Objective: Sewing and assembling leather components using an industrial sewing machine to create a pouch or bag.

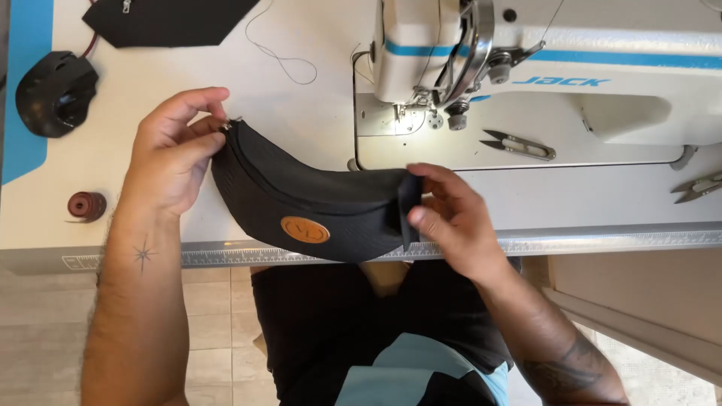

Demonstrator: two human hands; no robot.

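Black curved fabric pouch [316,203]: one, with one round brown patch [305,229]
Left hand [171,154]: fingers pinch its zipper end
Right hand [451,218]: fingers pinch its other end
Metal thread snips [519,144]: two on tabletop [226,90]

Pale worktop [226,90], blue strip [26,90] down far-left side, ruler tape [602,244] along near edge. White sewing machine [571,68] standing at right rear, lamp lit at needle. Thread snips [519,144] lying on machine bed; second pair [699,186] at far right edge. Black fabric piece [169,21] at top left, loose thread [282,53] curling beside it. Black rounded lump [56,94] on blue strip. Dark red spool [86,205] near front-left edge. Black curved pouch [316,207] resting over near edge, tan oval patch facing up.
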